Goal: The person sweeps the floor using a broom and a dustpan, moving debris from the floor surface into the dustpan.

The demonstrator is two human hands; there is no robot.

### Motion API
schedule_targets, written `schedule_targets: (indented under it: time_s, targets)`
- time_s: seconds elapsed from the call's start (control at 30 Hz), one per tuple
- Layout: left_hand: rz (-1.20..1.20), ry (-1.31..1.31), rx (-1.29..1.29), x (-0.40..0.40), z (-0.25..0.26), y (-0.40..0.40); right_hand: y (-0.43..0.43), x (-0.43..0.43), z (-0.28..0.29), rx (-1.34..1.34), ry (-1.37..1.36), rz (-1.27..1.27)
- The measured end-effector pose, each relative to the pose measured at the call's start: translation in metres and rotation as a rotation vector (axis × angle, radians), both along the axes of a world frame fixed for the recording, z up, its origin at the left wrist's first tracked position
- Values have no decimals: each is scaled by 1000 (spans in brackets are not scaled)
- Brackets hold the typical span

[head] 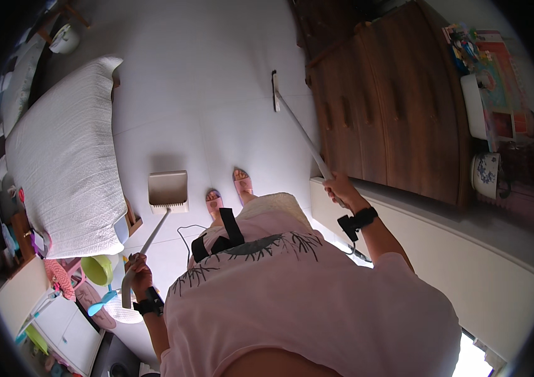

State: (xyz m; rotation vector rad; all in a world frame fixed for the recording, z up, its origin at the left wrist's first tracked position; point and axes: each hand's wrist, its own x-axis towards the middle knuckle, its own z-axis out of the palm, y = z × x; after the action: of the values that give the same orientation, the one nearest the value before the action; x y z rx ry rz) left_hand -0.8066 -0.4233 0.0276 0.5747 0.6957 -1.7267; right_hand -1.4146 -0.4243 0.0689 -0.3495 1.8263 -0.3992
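My right hand (342, 188) is closed around the upper part of a long grey broom handle (302, 132). The broom's narrow head (275, 91) rests on the grey floor, near the wooden cabinet. My left hand (138, 272) grips the grey handle (155, 232) of a long-handled dustpan, just below its bent top end. The beige dustpan (168, 188) is on the floor left of my feet, with comb-like teeth along its edge nearest me. Whether it holds any dirt, I cannot tell.
A bed with a white quilted cover (69, 165) stands at the left. The brown wooden cabinet (389, 103) fills the right, beside a low cream panel (436, 240). A green basin (97, 270) and a pink stool (76, 273) are at the lower left. A dark cable (180, 230) loops near my feet.
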Motion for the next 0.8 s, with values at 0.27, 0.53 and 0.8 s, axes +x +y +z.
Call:
schedule_targets:
  time_s: [0.27,0.53,0.8]
  targets:
    - [-60,24,44,19,0,-28,133,17,5,177,323,147]
    - [-215,-59,5,28,5,-63,209,22,-36,288,408,144]
    - [-252,-72,-14,19,8,-89,215,38,-62,182,72,-288]
